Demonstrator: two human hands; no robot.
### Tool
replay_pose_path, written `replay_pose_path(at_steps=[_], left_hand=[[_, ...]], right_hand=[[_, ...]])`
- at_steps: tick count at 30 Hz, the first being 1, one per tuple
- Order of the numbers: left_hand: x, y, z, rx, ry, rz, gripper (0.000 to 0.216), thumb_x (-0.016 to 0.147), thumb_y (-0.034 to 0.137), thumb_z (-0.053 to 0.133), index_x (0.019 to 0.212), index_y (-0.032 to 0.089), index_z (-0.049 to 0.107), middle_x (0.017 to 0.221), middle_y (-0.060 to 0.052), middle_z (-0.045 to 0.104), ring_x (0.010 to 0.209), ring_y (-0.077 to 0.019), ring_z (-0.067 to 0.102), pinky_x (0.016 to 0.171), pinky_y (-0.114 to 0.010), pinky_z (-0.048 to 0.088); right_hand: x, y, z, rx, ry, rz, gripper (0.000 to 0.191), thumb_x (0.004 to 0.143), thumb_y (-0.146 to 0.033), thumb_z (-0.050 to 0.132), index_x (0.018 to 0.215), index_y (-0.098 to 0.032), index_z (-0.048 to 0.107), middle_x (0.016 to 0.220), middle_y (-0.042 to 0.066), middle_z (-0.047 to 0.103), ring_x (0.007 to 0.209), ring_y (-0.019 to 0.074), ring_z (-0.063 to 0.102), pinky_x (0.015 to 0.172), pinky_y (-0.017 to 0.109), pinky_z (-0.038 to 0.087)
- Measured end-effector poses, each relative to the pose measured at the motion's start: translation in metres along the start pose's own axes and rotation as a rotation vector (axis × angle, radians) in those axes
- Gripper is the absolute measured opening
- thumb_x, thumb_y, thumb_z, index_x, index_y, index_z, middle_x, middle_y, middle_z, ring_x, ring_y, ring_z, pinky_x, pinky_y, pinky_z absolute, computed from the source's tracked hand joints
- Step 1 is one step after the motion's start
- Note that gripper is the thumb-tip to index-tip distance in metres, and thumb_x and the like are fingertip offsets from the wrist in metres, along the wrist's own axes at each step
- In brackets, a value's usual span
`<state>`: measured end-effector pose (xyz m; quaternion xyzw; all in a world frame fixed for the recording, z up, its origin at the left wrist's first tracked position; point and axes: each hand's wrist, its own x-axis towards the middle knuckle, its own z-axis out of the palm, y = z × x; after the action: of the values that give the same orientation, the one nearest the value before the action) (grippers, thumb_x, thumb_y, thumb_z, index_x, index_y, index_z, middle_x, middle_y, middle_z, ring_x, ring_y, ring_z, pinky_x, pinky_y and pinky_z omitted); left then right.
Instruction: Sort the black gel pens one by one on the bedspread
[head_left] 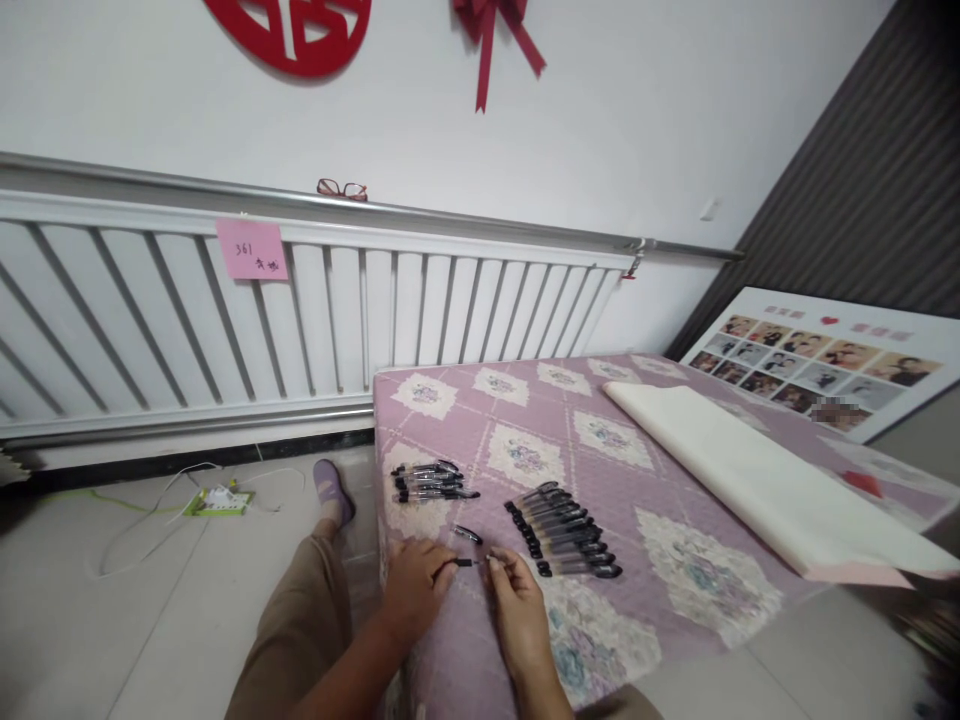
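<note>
My left hand (417,582) is closed round a pen, whose black front part (464,562) sticks out to the right, its thin point bare. Just right of that point, my right hand (519,592) pinches a small piece, too small to name. A black pen cap (468,534) lies on the cloth beyond my fingertips. To the right, a row of several black capped pens (562,530) lies side by side. A smaller group of pens (431,481) rests at the far left of the cloth.
A purple patterned cloth (517,385) covers the surface under my hands. On its right lie a large rolled white sheet (705,460) and a photo board (810,350). Behind is a white radiator (405,300); a power strip (221,502) with cables sits on the floor.
</note>
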<state>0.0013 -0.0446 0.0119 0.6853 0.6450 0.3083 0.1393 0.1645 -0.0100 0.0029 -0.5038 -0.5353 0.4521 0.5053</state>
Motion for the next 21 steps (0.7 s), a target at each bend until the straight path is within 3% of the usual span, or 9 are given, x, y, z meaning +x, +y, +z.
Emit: replay_pose_path(at_steps=[10, 21], left_hand=[[-0.0011, -0.0009, -0.0018, -0.051, 0.009, 0.008, 0.019, 0.09, 0.029, 0.048, 0.094, 0.03, 0.067, 0.092, 0.0, 0.066, 0.091, -0.0189, 0.057, 0.087, -0.037, 0.034], [-0.0064, -0.0037, 0.002, -0.022, 0.061, 0.009, 0.018, 0.09, 0.027, 0.049, 0.097, 0.028, 0.066, 0.094, -0.001, 0.064, 0.094, -0.0204, 0.053, 0.091, -0.04, 0.031]], right_hand=[[-0.0045, -0.0067, 0.0021, -0.054, -0.002, -0.014, 0.03, 0.074, -0.045, 0.063, 0.086, -0.018, 0.068, 0.086, 0.005, 0.07, 0.086, 0.0219, 0.062, 0.081, 0.032, 0.049], [-0.006, -0.01, 0.0068, -0.112, -0.142, -0.072, 0.03, 0.075, -0.044, 0.062, 0.09, -0.019, 0.07, 0.088, 0.006, 0.072, 0.085, 0.0229, 0.065, 0.081, 0.033, 0.05]])
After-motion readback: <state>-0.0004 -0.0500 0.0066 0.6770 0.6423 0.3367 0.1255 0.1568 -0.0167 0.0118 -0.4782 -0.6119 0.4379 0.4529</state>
